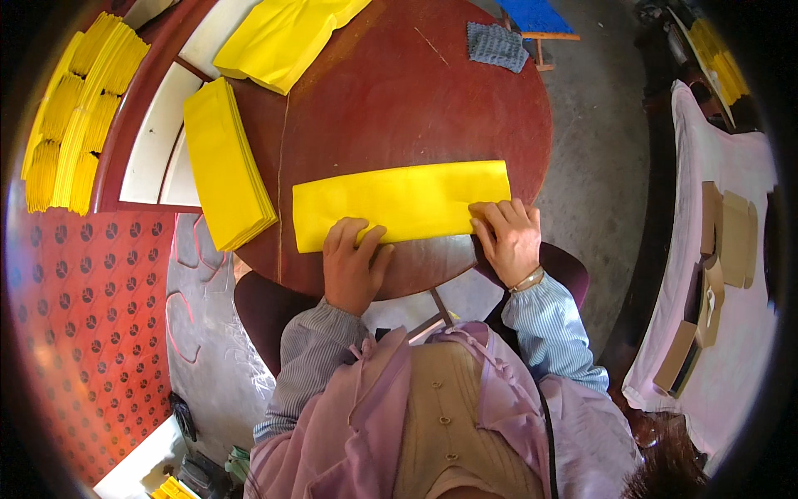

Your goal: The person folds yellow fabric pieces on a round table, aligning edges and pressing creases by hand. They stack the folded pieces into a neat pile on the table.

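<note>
Both hands (353,266) (507,237) pressing yellow paper strip (399,200) on round table (399,91).

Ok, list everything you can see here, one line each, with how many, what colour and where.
folded paper sheet: one, yellow, flat on the near part of the table under both hands
paper stack: one, yellow, left edge of the table
loose paper pile: one, yellow, far left of the table
round table: one, dark red wood, centre
cloth: one, grey-blue, far edge of the table
paper bundles: several, yellow, far left beyond the table
patterned mat: one, red with dark marks, lower left floor
cardboard pieces: several, brown, on a pale cloth at right
left hand: pressing the sheet's near edge
right hand: pressing the sheet's right end
</note>
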`<control>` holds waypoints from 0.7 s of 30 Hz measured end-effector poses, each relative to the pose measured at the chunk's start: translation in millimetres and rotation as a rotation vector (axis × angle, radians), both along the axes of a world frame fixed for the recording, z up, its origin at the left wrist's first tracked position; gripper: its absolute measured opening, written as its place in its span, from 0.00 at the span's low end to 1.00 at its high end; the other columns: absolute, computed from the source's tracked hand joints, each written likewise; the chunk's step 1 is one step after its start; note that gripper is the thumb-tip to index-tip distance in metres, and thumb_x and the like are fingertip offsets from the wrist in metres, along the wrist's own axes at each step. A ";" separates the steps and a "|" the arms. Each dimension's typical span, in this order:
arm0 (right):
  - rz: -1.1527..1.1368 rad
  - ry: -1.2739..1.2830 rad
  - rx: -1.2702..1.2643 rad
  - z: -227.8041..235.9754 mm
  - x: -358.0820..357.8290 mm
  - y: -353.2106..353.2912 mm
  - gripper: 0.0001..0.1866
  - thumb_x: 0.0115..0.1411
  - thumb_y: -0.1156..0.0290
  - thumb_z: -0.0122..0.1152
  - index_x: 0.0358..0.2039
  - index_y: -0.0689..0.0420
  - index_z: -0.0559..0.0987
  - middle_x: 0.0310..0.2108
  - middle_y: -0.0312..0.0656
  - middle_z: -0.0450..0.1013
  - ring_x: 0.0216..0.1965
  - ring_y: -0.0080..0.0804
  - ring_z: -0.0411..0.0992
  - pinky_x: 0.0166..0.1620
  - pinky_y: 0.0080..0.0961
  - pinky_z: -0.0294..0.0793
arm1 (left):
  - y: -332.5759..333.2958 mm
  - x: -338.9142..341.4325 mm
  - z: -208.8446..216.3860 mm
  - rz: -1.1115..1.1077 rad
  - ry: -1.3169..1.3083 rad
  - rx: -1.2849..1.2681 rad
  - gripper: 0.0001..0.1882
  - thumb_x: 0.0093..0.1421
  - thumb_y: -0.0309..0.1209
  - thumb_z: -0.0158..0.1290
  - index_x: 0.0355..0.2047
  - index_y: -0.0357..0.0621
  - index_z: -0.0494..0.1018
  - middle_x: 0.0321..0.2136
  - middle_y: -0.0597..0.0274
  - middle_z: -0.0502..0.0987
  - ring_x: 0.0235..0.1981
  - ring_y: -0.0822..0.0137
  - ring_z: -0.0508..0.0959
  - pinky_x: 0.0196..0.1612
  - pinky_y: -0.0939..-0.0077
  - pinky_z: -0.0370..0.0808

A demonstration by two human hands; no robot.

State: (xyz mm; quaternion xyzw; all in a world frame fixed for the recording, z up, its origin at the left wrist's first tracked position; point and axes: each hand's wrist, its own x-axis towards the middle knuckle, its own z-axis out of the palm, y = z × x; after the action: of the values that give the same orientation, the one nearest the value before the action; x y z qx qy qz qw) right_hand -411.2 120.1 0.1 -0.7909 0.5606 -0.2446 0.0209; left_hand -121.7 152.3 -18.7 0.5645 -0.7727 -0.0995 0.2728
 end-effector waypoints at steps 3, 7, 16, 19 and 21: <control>-0.011 0.003 0.017 -0.7 -5.3 4.6 0.09 0.62 0.69 0.71 0.43 0.52 0.86 0.38 0.37 0.79 0.39 0.37 0.73 0.46 0.35 0.67 | -3.6 1.6 4.3 -0.024 0.004 -0.004 0.15 0.59 0.30 0.66 0.46 0.47 0.79 0.49 0.55 0.75 0.55 0.45 0.73 0.59 0.52 0.70; -0.033 -0.032 0.034 -6.0 -4.9 6.5 0.08 0.61 0.69 0.69 0.41 0.52 0.85 0.39 0.37 0.78 0.41 0.38 0.74 0.45 0.38 0.67 | -21.4 -19.0 0.1 -0.126 0.108 -0.086 0.14 0.58 0.28 0.65 0.44 0.47 0.79 0.43 0.57 0.77 0.52 0.48 0.74 0.55 0.52 0.70; -0.070 -0.058 -0.004 -0.3 -24.2 12.9 0.09 0.58 0.69 0.71 0.39 0.52 0.85 0.39 0.37 0.78 0.44 0.40 0.74 0.46 0.39 0.67 | -16.6 -21.0 5.8 -0.132 0.023 0.013 0.11 0.58 0.28 0.63 0.42 0.49 0.80 0.38 0.59 0.76 0.48 0.51 0.75 0.53 0.52 0.70; -0.065 -0.056 0.004 1.1 -15.2 10.2 0.08 0.58 0.69 0.71 0.38 0.52 0.85 0.39 0.37 0.78 0.44 0.39 0.74 0.46 0.39 0.67 | -13.5 -25.1 5.0 -0.110 0.026 0.010 0.11 0.57 0.28 0.64 0.41 0.49 0.81 0.38 0.59 0.76 0.48 0.52 0.75 0.52 0.53 0.70; -0.007 -0.091 0.027 0.0 -1.2 9.2 0.09 0.58 0.69 0.71 0.39 0.52 0.85 0.40 0.37 0.78 0.45 0.39 0.74 0.48 0.39 0.68 | -12.5 -26.8 3.5 -0.087 0.030 -0.034 0.11 0.56 0.27 0.65 0.40 0.48 0.82 0.37 0.59 0.77 0.46 0.52 0.75 0.50 0.55 0.71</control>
State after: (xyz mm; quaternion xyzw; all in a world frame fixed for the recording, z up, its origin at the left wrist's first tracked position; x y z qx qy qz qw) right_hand -412.3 129.3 0.1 -0.7767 0.5649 -0.2730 0.0562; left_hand -148.6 139.8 -15.1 0.5242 -0.7939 -0.1067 0.2892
